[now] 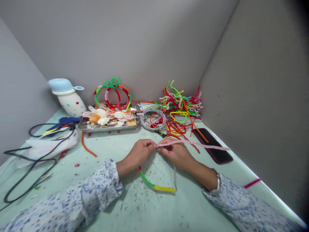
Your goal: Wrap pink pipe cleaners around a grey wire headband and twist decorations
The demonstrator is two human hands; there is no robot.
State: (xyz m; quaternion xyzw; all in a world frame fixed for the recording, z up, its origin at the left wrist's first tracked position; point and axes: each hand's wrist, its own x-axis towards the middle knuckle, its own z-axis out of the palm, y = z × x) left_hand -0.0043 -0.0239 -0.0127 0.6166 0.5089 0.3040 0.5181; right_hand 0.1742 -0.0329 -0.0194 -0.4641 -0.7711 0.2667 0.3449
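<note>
Pink pipe cleaner (190, 142) is pinched near one end in the closed fingers of my left hand (142, 153) and right hand (177, 153); its long free length stretches rightward over the nearer right hand, toward the phone (221, 156).

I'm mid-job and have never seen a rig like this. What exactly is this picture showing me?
There's no machine here: a person works with two bare hands, seen by one camera worn on the head, looking forward and down.

The left hand and right hand meet over a pale green table, their fingertips on a pink fuzzy strip. A green-and-yellow length curves below them.

Behind sit a tray of shells and a pile of colored strips. A white bottle stands far left; a phone lies on the right.
</note>
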